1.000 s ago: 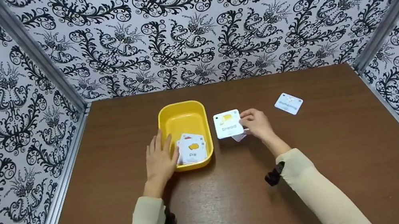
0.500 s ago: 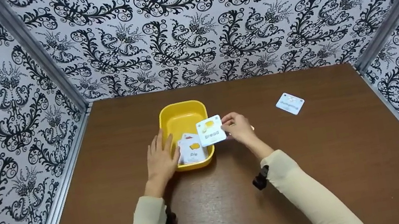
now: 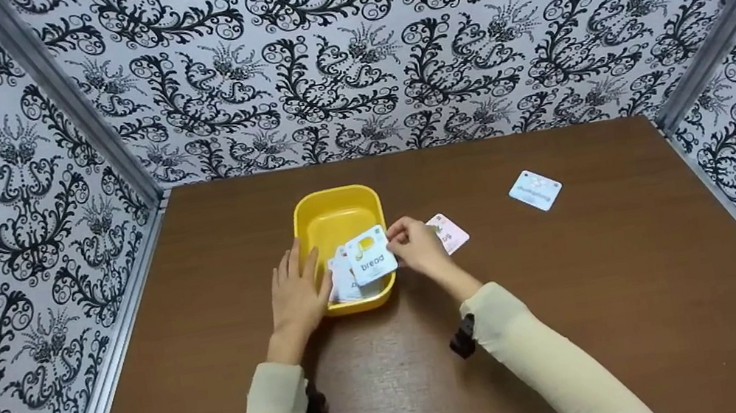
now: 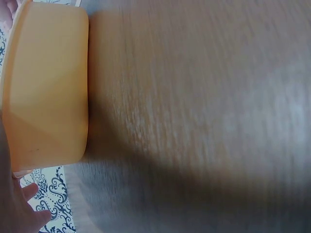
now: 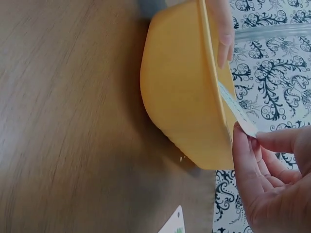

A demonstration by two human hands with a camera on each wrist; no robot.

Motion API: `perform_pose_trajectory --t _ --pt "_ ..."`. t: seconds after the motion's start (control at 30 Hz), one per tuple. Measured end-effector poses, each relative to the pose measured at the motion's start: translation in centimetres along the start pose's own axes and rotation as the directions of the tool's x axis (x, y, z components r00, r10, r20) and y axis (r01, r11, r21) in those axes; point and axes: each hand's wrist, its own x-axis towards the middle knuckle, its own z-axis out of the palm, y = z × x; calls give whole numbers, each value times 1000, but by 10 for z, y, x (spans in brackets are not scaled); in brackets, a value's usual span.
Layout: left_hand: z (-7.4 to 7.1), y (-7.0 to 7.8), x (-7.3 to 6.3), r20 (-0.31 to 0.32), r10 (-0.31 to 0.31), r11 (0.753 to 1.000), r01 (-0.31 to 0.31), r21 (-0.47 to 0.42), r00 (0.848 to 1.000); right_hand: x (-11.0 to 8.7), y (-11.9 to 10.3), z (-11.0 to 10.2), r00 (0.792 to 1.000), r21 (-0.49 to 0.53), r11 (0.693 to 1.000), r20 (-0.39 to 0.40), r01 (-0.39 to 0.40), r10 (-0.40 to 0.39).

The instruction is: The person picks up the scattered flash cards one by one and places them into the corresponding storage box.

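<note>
A white card printed "bread" point(image 3: 371, 257) is pinched by its right edge between the thumb and fingers of my right hand point(image 3: 418, 250). It hovers tilted over the yellow tray point(image 3: 335, 201), covering part of the cards inside. In the right wrist view the card point(image 5: 238, 111) slants down past the tray's rim point(image 5: 214, 63). My left hand point(image 3: 294, 293) rests on the tray's left side with its fingers straight over the rim. Several white cards point(image 3: 344, 287) lie in the near half of the tray, beneath the bread card.
On the brown table point(image 3: 383, 383), a pink-edged card point(image 3: 453, 231) lies right of the tray, partly hidden by my right hand. Farther right is another white card point(image 3: 536, 190) with blurred lettering. Patterned walls point(image 3: 342, 54) stand at the back and sides.
My right hand has carried the bread card leftward, from beside the tray to above it. The pink-edged card now shows more behind the hand. The left hand stays on the tray.
</note>
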Motion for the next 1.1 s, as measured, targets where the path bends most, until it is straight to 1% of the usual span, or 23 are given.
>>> perform_pose_trajectory --t 0.1,0.27,0.43,0.67,0.8,1.0,1.1 --pt "0 0 0 -2 2 1000 -2 1 1000 0 0 3 1000 -33 999 1 26 -26" --pt "0 0 0 -6 6 1000 -6 -8 1000 -1 0 6 996 -130 988 -17 81 -84" --pt "0 0 0 -11 6 1000 -6 -7 1000 -2 1 7 996 -173 981 -1 91 -92" --pt "1 0 0 -13 -2 1000 2 -16 1000 -5 0 8 991 -260 957 0 131 -136" --pt "1 0 0 -8 -8 1000 8 -18 1000 -6 -1 7 987 -273 949 20 157 -157" --pt "1 1 0 -19 -3 1000 3 -13 1000 -7 -1 5 986 -242 956 44 165 -159" --pt "1 1 0 -23 -2 1000 1 -14 1000 -6 1 3 986 -227 960 43 166 -160"
